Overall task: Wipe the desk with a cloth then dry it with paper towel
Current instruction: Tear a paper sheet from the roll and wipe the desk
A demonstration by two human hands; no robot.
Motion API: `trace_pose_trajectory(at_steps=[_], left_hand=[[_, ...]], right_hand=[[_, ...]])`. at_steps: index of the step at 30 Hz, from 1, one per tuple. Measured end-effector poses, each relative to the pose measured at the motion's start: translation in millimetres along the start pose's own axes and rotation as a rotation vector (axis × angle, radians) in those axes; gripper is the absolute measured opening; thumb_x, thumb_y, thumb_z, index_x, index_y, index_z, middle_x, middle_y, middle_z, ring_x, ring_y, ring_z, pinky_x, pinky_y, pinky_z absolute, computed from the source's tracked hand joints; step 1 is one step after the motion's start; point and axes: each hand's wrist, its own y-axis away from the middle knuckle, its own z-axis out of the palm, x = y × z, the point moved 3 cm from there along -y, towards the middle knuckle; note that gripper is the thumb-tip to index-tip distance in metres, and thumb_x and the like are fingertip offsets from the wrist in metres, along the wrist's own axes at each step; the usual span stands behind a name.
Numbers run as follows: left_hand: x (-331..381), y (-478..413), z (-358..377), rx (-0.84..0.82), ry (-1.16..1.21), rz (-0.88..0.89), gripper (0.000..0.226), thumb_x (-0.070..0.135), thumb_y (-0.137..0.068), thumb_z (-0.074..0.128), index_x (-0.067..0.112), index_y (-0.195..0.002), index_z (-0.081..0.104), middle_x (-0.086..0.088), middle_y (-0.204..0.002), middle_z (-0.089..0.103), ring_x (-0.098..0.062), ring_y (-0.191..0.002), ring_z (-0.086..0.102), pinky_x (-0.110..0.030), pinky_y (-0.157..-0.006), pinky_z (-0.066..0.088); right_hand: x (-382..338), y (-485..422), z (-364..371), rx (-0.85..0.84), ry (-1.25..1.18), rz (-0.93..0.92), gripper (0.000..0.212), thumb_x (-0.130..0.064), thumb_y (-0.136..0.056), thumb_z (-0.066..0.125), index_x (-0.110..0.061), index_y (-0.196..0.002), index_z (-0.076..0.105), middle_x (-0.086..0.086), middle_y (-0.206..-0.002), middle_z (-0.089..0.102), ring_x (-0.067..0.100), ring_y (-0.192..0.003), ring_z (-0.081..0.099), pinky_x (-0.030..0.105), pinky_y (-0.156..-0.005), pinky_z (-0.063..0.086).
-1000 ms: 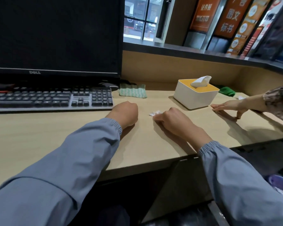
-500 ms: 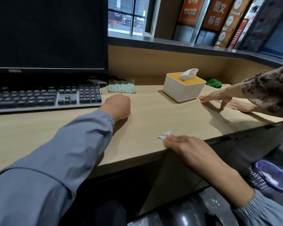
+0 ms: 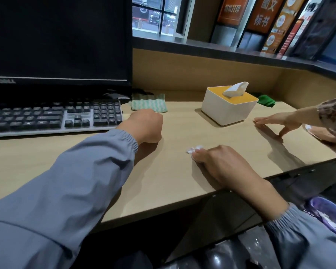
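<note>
One crumpled paper towel pokes out from the right grip clutching it; left grip fisted.

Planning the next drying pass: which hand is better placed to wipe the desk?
Right. The right hand presses the crumpled paper towel onto the desk, with bare surface around it. The left hand rests as a fist beside the keyboard, with nothing visible in it.

Wood desk w/ keyboard, green cloth, tissue box; paper wad.
</note>
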Motion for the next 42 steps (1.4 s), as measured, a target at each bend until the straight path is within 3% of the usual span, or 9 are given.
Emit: trace_pose_trajectory(at_steps=[2,9,14,20,24,31,37,40,42], left_hand=[[-2,-2,0,-0.004,-0.006,0.004,0.010,0.024,-0.097,0.053,0.016,-0.092,0.053,-0.002,-0.075,0.046,-0.019,-0.064,0.044,-0.032,-0.054,0.036],[-12,-11,4,-0.019,-0.008,0.014,0.030,0.034,-0.094,0.057,0.025,-0.071,0.039,0.000,-0.073,0.047,-0.017,-0.063,0.045,-0.030,-0.048,0.029],[-13,-11,5,-0.018,0.030,0.017,0.024,0.035,-0.093,0.058,0.024,-0.077,0.045,0.002,-0.072,0.048,-0.015,-0.063,0.044,-0.029,-0.049,0.031],[-17,-4,5,-0.013,0.070,0.027,0.008,0.031,-0.098,0.053,0.023,-0.098,0.054,0.001,-0.073,0.039,-0.017,-0.064,0.037,-0.036,-0.065,0.037],[-16,-1,0,-0.028,0.051,0.038,0.021,0.029,-0.100,0.052,0.017,-0.114,0.061,0.000,-0.074,0.036,-0.026,-0.080,0.045,-0.038,-0.071,0.039],[-13,3,0,-0.039,0.069,-0.012,0.013,0.026,-0.102,0.048,0.018,-0.110,0.056,0.000,-0.076,0.038,-0.028,-0.086,0.049,-0.039,-0.072,0.041],[-13,15,13,-0.012,0.124,-0.053,0.031,0.021,-0.106,0.040,0.010,-0.122,0.065,-0.014,-0.117,0.067,-0.034,-0.097,0.058,-0.038,-0.077,0.044],[-10,28,15,-0.005,0.175,-0.095,0.033,0.018,-0.106,0.039,0.009,-0.121,0.067,-0.015,-0.121,0.068,-0.036,-0.107,0.063,-0.041,-0.082,0.048],[-6,40,18,0.029,0.217,-0.118,0.032,0.013,-0.105,0.038,0.009,-0.116,0.067,-0.015,-0.119,0.068,-0.037,-0.104,0.063,-0.042,-0.081,0.049]], right_hand=[[7,-31,2,0.053,0.078,-0.006,0.031,-0.028,-0.107,0.041,-0.020,-0.112,0.070,0.003,-0.085,0.066,0.024,-0.072,0.064,0.031,-0.065,0.050],[41,-153,10,0.009,0.069,0.030,0.028,-0.015,-0.102,0.048,-0.011,-0.097,0.075,0.014,-0.082,0.066,0.032,-0.072,0.061,0.039,-0.066,0.052],[48,-215,12,-0.014,0.042,0.072,0.017,0.000,-0.080,0.053,-0.007,-0.066,0.059,0.007,-0.060,0.038,0.037,-0.065,0.039,0.037,-0.055,0.027],[71,-269,23,0.052,-0.096,0.121,0.026,-0.006,-0.093,0.052,0.000,-0.098,0.076,0.018,-0.092,0.072,0.039,-0.090,0.065,0.040,-0.076,0.050],[76,-280,24,0.039,-0.096,0.127,0.023,-0.001,-0.090,0.053,-0.001,-0.092,0.075,0.019,-0.090,0.070,0.035,-0.081,0.063,0.039,-0.082,0.054],[63,-239,15,-0.049,0.107,-0.013,0.020,0.004,-0.076,0.052,-0.013,-0.064,0.052,0.011,-0.067,0.049,0.031,-0.067,0.042,0.039,-0.062,0.042],[51,-142,17,0.042,0.113,0.000,0.023,-0.004,-0.093,0.054,-0.014,-0.090,0.074,0.017,-0.088,0.072,0.036,-0.073,0.062,0.032,-0.061,0.046],[33,-77,5,0.140,0.040,-0.059,0.018,-0.005,-0.092,0.063,-0.017,-0.089,0.077,0.016,-0.082,0.074,0.035,-0.066,0.066,0.025,-0.055,0.038],[21,-38,0,0.129,-0.011,-0.057,0.018,-0.012,-0.096,0.061,-0.021,-0.100,0.076,0.011,-0.100,0.077,0.033,-0.077,0.071,0.027,-0.059,0.047]])
